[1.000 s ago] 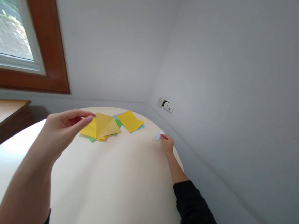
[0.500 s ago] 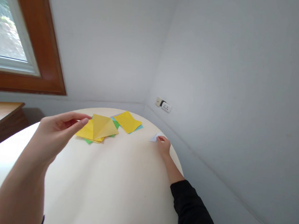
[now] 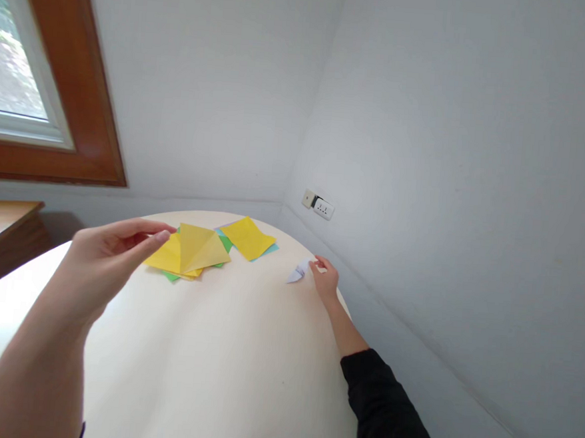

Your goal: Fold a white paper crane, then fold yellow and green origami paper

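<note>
My left hand [image 3: 112,256] is raised over the table's left side, its thumb and index tips close with a small gap and nothing seen between them. Just past those fingertips lies a pale yellow folded paper [image 3: 200,249] with crease lines, on a pile of yellow sheets [image 3: 162,258] and green sheets [image 3: 172,277]. Near the table's right edge, my right hand [image 3: 325,279] has its fingertips curled at the right end of a small white folded paper [image 3: 297,272]. Its pointed end faces toward me and left. The exact grip is too small to see clearly.
Another yellow sheet [image 3: 248,238] rests over light blue paper [image 3: 270,249] at the back of the round white table [image 3: 223,347]. Walls stand close behind and right, with a socket [image 3: 324,208]. A wooden surface [image 3: 2,219] is at far left, below a window.
The white folded paper has turned and its visible tip has shifted toward me and left. My right hand has moved slightly right. My left hand keeps its pose.
</note>
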`<state>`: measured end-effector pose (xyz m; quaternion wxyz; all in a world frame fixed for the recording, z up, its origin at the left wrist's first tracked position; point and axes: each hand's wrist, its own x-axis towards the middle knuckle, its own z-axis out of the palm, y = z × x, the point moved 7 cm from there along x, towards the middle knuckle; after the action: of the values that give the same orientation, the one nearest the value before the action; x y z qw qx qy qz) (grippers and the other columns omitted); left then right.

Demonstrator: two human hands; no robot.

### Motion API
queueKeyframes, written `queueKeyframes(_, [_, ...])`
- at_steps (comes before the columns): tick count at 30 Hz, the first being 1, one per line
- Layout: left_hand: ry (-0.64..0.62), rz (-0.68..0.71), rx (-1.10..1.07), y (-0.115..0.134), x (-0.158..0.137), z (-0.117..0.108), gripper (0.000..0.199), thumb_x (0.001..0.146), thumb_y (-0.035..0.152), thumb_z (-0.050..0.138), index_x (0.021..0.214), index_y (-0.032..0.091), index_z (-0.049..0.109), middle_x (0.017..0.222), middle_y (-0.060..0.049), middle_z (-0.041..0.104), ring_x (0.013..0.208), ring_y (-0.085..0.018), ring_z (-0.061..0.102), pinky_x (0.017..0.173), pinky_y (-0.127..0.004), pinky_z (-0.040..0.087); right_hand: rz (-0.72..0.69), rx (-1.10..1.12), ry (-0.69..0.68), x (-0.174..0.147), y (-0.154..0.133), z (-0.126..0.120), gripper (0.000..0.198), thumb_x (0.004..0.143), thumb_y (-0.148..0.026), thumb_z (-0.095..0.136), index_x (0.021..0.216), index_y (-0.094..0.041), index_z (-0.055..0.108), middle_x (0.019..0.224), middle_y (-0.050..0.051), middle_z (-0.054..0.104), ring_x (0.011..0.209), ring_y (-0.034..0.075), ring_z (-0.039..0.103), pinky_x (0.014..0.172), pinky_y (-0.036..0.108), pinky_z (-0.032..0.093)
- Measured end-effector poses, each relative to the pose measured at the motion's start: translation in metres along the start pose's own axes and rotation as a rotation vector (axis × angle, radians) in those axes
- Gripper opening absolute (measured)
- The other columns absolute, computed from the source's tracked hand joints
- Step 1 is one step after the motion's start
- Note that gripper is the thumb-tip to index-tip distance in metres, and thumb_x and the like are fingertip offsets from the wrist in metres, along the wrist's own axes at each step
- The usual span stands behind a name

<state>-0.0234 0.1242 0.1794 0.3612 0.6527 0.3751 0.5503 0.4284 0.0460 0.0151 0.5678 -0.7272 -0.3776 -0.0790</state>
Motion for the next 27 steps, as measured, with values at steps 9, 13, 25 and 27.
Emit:
queueKeyframes(9, [0.025,0.027,-0.004,-0.002,0.001,-0.001,0.026,0.056,0.043,0.071,0.071,0.022,0.072,0.073,-0.005,0.07,0.064,-0.015,0.059,0.049,-0.023,0.042,-0.086,-0.008,0.037,0.017,-0.023,-0.019,0.036,0.073,-0.039,0.049,0.091,-0.013,0.067,0.088,0.011,0.068,0.076,0.018,0.057,0.062,0.029,0.043])
queueKeyframes(13, [0.033,0.039,-0.029,-0.001,0.0,-0.003,0.023,0.055,0.04,0.072,0.07,0.021,0.072,0.071,-0.005,0.069,0.063,-0.015,0.058,0.05,-0.023,0.042,-0.118,-0.036,0.046,0.011,-0.025,-0.022,0.035,0.077,-0.037,0.044,0.089,-0.013,0.066,0.09,0.012,0.068,0.078,0.019,0.058,0.061,0.028,0.042])
queueKeyframes(25, [0.321,0.145,-0.073,-0.002,0.001,-0.037,0.027,0.065,0.028,0.067,0.048,0.015,0.05,0.044,0.006,0.041,0.047,-0.006,0.039,0.047,-0.019,0.03,-0.579,0.08,-0.486,-0.131,-0.132,0.1,0.022,0.079,-0.014,0.045,0.089,-0.019,0.063,0.086,0.006,0.065,0.085,0.019,0.057,0.08,0.034,0.046])
queueKeyframes(27, [0.274,0.119,0.041,-0.02,-0.001,-0.031,0.029,0.067,0.031,0.064,0.048,0.016,0.048,0.045,0.005,0.043,0.047,-0.007,0.04,0.046,-0.019,0.03,-0.647,0.082,-0.567,-0.146,-0.145,0.119,0.025,0.077,-0.009,0.045,0.091,-0.019,0.063,0.087,0.006,0.065,0.086,0.02,0.056,0.082,0.035,0.045])
